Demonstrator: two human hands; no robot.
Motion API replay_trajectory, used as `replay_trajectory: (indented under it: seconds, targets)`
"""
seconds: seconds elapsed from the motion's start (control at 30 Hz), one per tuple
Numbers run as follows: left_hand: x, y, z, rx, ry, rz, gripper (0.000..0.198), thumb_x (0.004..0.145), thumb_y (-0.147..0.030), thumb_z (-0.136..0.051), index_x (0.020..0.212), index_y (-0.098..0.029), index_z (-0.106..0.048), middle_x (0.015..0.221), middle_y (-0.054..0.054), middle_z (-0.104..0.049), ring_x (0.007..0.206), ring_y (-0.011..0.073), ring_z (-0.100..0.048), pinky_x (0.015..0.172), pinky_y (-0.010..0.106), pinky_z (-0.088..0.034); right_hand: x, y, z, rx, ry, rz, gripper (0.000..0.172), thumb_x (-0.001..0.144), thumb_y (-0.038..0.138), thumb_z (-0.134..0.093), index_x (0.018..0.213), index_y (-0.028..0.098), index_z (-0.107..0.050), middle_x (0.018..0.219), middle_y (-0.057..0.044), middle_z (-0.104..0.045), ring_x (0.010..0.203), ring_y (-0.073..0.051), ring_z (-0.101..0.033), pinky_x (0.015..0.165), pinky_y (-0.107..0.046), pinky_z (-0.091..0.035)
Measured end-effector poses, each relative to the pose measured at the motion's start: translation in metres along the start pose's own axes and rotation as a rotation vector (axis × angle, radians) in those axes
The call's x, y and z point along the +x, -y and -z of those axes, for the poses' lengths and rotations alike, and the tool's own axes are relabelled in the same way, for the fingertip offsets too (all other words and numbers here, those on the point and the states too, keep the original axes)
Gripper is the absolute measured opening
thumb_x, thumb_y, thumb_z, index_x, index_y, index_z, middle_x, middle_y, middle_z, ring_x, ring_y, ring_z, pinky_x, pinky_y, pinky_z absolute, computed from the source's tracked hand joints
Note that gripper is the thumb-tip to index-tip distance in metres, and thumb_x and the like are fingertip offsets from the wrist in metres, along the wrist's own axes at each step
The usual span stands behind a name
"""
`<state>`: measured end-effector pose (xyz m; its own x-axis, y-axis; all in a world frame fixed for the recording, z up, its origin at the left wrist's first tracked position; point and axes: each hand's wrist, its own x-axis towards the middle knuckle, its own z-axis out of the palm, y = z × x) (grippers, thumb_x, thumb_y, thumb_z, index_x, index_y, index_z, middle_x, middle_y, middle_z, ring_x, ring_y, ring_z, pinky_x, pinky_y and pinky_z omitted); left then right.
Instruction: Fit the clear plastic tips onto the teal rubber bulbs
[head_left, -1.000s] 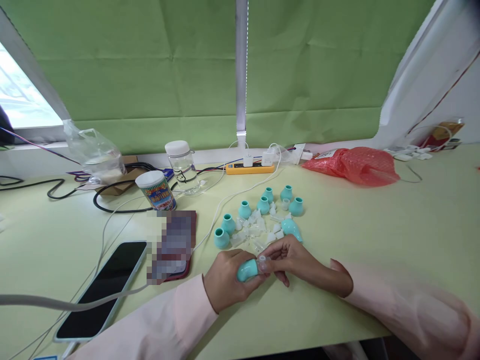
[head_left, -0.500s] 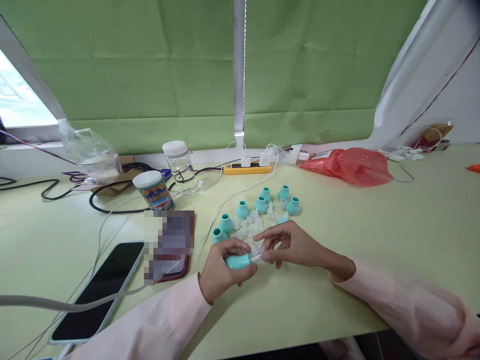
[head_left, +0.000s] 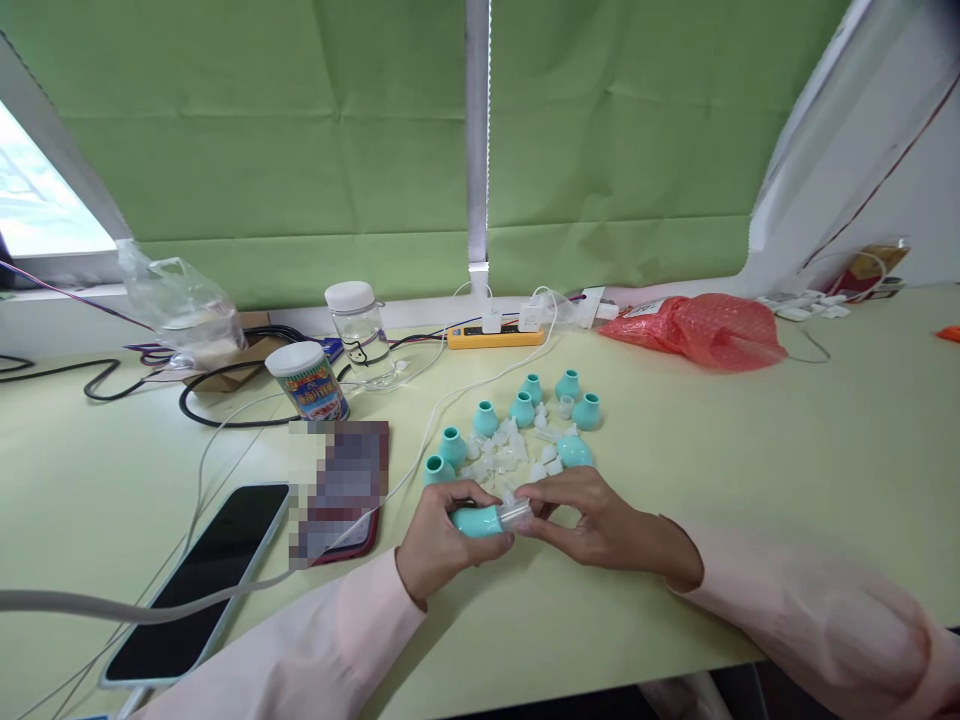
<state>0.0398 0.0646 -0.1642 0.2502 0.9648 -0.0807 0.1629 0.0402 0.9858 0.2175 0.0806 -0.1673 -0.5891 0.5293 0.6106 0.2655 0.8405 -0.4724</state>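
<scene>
My left hand (head_left: 448,535) is wrapped round a teal squeeze bulb (head_left: 474,521), held sideways just above the table. A clear plastic tube (head_left: 514,514) sticks out of the bulb's right end. My right hand (head_left: 592,515) pinches that tube between thumb and fingertips at its outer end. Beyond the hands lies a loose pile of small clear and white plastic parts (head_left: 501,455). Several more teal bulbs stand around the pile, mouths up, among them one at the right (head_left: 586,412). Another bulb (head_left: 575,451) lies just beyond my right hand.
To the left are a black-screened phone (head_left: 202,580), a partly blurred red-edged phone (head_left: 367,470), a printed canister (head_left: 307,385) and a clear jar (head_left: 364,340). White cables cross the table. An orange power strip (head_left: 495,338) and red bubble wrap (head_left: 697,330) lie at the back.
My right hand has shifted slightly down, its fingers now closer together on the clear tube. More of the bulb beyond it shows. My left hand has hardly moved.
</scene>
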Motion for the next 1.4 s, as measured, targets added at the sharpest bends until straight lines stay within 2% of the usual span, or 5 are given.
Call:
replay_trajectory:
  seconds: [0.13, 0.33, 0.73, 0.93, 1.4]
  targets:
    - [-0.004, 0.007, -0.006, 0.035, 0.048, -0.031, 0.027, 0.049, -0.020, -0.069, 0.071, -0.012, -0.055, 0.053, -0.003, -0.053, 0.038, 0.0056, -0.044, 0.036, 0.018, -0.036, 0.009, -0.001, 0.019, 0.059, 0.221, -0.126, 0.023, 0.070, 0.031, -0.058, 0.087, 0.017, -0.063, 0.063, -0.002, -0.064, 0.057, -0.012, -0.059, 0.056, -0.022, -0.046]
    - [-0.005, 0.009, -0.009, -0.105, 0.047, 0.020, 0.028, 0.056, -0.033, -0.066, 0.068, -0.013, -0.052, 0.046, -0.005, -0.047, 0.037, 0.0058, -0.041, 0.036, 0.019, -0.033, 0.020, -0.033, 0.051, -0.259, 0.056, -0.327, 0.032, 0.068, 0.037, -0.058, 0.091, 0.016, -0.062, 0.078, -0.006, -0.063, 0.069, -0.017, -0.057, 0.065, -0.029, -0.044]
    - [0.002, 0.013, -0.002, -0.175, 0.098, -0.007, 0.025, 0.063, -0.033, -0.062, 0.059, -0.012, -0.050, 0.047, -0.002, -0.049, 0.038, 0.0064, -0.042, 0.039, 0.020, -0.035, 0.011, -0.051, 0.046, -0.587, 0.458, -0.104, 0.014, 0.075, 0.019, -0.050, 0.071, 0.018, -0.063, 0.075, -0.005, -0.055, 0.079, -0.019, -0.049, 0.074, -0.040, -0.031]
    - [0.003, 0.012, -0.001, -0.138, 0.077, -0.011, 0.025, 0.066, -0.035, -0.059, 0.060, -0.011, -0.053, 0.046, -0.002, -0.047, 0.039, 0.0063, -0.041, 0.038, 0.019, -0.034, 0.015, -0.031, 0.041, -0.038, 0.145, -0.053, 0.017, 0.068, 0.031, -0.061, 0.077, 0.018, -0.064, 0.073, -0.005, -0.060, 0.066, -0.014, -0.055, 0.065, -0.029, -0.042]
    - [-0.002, 0.010, 0.001, -0.107, 0.134, -0.042, 0.026, 0.065, -0.036, -0.059, 0.061, -0.010, -0.059, 0.044, -0.002, -0.044, 0.038, 0.0059, -0.037, 0.038, 0.020, -0.031, 0.015, -0.006, 0.030, 0.485, 0.212, -0.394, 0.018, 0.068, 0.027, -0.061, 0.080, 0.014, -0.067, 0.066, -0.005, -0.065, 0.059, -0.013, -0.061, 0.052, -0.023, -0.049]
